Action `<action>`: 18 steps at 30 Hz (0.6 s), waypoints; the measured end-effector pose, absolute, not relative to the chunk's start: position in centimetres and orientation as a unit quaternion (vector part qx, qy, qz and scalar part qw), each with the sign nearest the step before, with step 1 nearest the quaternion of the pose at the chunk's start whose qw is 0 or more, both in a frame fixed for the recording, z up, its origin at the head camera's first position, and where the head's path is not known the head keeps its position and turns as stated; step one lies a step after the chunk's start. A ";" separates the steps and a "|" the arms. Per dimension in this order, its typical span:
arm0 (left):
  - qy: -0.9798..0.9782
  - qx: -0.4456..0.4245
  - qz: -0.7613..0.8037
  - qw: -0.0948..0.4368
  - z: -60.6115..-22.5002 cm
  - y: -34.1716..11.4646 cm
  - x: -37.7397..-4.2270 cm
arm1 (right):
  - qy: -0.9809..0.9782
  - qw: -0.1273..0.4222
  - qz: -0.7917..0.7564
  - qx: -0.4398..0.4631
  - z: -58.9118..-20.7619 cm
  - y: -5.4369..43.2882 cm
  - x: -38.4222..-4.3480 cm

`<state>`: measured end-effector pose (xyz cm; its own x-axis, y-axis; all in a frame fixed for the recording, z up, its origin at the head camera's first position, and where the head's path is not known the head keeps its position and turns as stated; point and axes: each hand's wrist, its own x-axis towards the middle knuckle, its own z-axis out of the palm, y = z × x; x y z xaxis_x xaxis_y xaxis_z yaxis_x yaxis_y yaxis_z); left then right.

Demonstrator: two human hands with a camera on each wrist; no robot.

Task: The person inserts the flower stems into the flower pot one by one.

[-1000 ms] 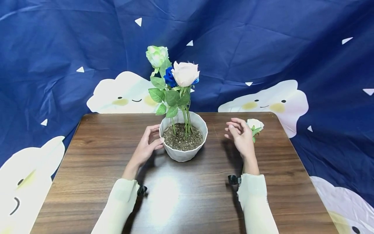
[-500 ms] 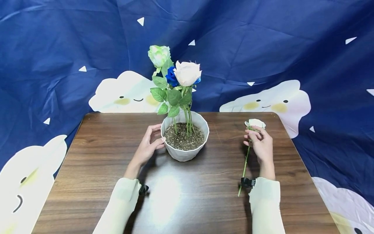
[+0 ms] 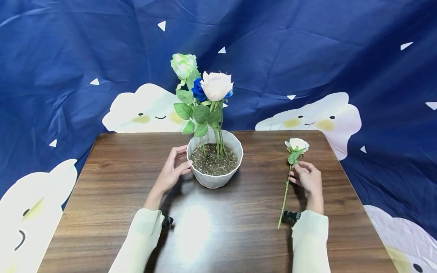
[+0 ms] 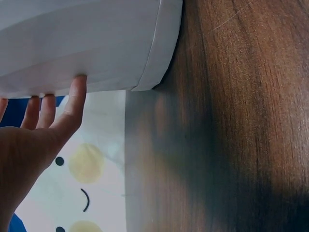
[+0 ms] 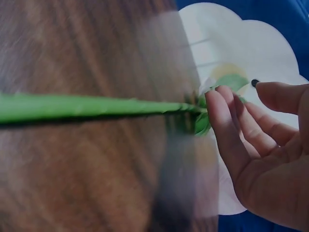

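In the head view, a white ribbed flower pot [image 3: 217, 179] of dark soil holds several roses: a green-white rose [image 3: 183, 66], a pale pink rose [image 3: 216, 86] and blue rose blooms [image 3: 198, 90] behind it. My left hand [image 3: 170, 168] rests against the pot's left side, thumb near the rim; the left wrist view has its fingertips [image 4: 78, 84] on the wall. A white rose [image 3: 297, 145] lies on the table at right, its green stem [image 3: 285, 197] pointing towards me. Right beside that stem, just below the leaves, is my right hand [image 3: 310, 180], thumb and fingers apart [image 5: 256, 140].
The brown wooden table [image 3: 239, 235] has its back edge just behind the pot. A blue cloth [image 3: 307, 45] with white clouds and triangles hangs behind and around it. Dark wrist cameras [image 3: 291, 217] sit at both cuffs; the right one is close to the stem's lower end.
My right hand has moved right over the white rose, then back towards me, beside its stem below the bloom. The left hand and the pot have stayed in place.
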<state>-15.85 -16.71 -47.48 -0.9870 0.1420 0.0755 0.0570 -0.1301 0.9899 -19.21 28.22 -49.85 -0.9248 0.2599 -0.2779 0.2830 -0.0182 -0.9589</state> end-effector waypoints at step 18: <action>0.655 0.076 0.752 0.028 -47.5 -16.7 -15.7 | 0.772 0.054 -0.592 0.224 -52.3 27.7 -18.8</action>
<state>-15.75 -16.75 -47.55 -0.9868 0.1420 0.0775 0.0573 -0.1413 0.9883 -18.76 27.67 -52.34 -0.8936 0.2831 -0.3484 0.4100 0.1983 -0.8903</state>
